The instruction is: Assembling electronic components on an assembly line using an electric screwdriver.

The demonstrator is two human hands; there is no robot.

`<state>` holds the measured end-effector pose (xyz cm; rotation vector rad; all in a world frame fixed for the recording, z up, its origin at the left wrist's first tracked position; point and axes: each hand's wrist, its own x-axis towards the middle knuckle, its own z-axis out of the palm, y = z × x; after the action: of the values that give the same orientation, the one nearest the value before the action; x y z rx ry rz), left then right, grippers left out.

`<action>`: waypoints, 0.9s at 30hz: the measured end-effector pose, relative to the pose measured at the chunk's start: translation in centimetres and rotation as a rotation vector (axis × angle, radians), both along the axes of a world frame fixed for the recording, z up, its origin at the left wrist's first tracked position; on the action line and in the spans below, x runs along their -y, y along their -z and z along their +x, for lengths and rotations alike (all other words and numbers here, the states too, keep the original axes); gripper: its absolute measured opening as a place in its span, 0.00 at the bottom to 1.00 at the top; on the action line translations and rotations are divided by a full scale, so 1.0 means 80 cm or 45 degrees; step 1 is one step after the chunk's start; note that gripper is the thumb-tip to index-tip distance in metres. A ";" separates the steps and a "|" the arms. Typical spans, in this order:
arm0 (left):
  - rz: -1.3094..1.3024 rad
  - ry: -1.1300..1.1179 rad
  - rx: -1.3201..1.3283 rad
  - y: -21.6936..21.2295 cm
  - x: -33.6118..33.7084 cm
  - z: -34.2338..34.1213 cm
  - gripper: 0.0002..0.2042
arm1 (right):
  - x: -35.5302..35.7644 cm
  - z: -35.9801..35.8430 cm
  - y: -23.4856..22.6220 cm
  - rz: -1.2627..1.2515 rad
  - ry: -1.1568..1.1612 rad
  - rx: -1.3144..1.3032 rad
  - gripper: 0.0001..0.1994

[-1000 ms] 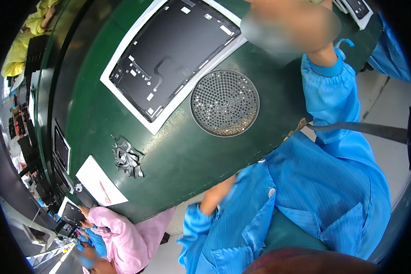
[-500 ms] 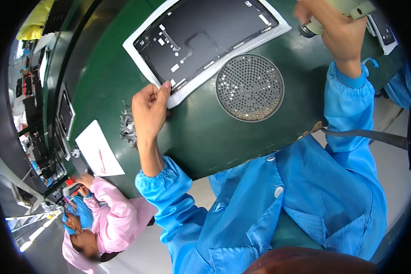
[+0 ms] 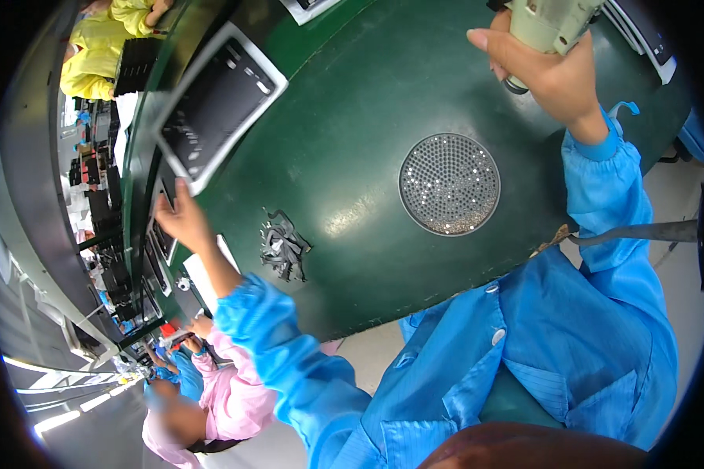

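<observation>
We see the left hand (image 3: 181,219) stretched out with fingers spread, its fingertips at the near corner of the dark panel on its white tray (image 3: 215,105), perhaps just touching. The right hand (image 3: 544,66) is wrapped tight around a pale electric screwdriver (image 3: 551,23), well apart from the panel, beyond the round screw dish (image 3: 449,184).

Green bench (image 3: 352,117) — round perforated screw tray (image 3: 449,183), dark panel (image 3: 215,105), black clips (image 3: 284,248).
</observation>
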<state>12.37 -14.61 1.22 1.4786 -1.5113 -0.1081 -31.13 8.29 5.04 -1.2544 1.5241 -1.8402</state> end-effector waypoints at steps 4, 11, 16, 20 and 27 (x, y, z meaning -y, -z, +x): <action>0.127 0.292 0.341 0.044 -0.103 -0.106 0.23 | 0.009 -0.004 0.013 -0.030 0.010 -0.073 0.22; 0.176 0.646 0.751 0.084 -0.155 -0.199 0.27 | 0.007 -0.036 0.044 -0.093 0.076 -0.457 0.06; 0.362 0.446 0.725 0.079 -0.050 -0.185 0.31 | 0.032 -0.021 0.065 -0.142 -0.035 -0.410 0.06; 0.406 0.484 0.770 0.055 -0.029 -0.164 0.28 | 0.037 -0.010 0.070 -0.129 0.025 -0.450 0.06; 0.496 0.642 0.623 0.002 -0.133 -0.037 0.12 | 0.032 0.012 0.075 -0.273 0.039 -0.497 0.19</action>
<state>9.39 -3.95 1.07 1.4469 -2.3506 -0.3805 -30.20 5.73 -0.99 -1.7851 1.5715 -1.8978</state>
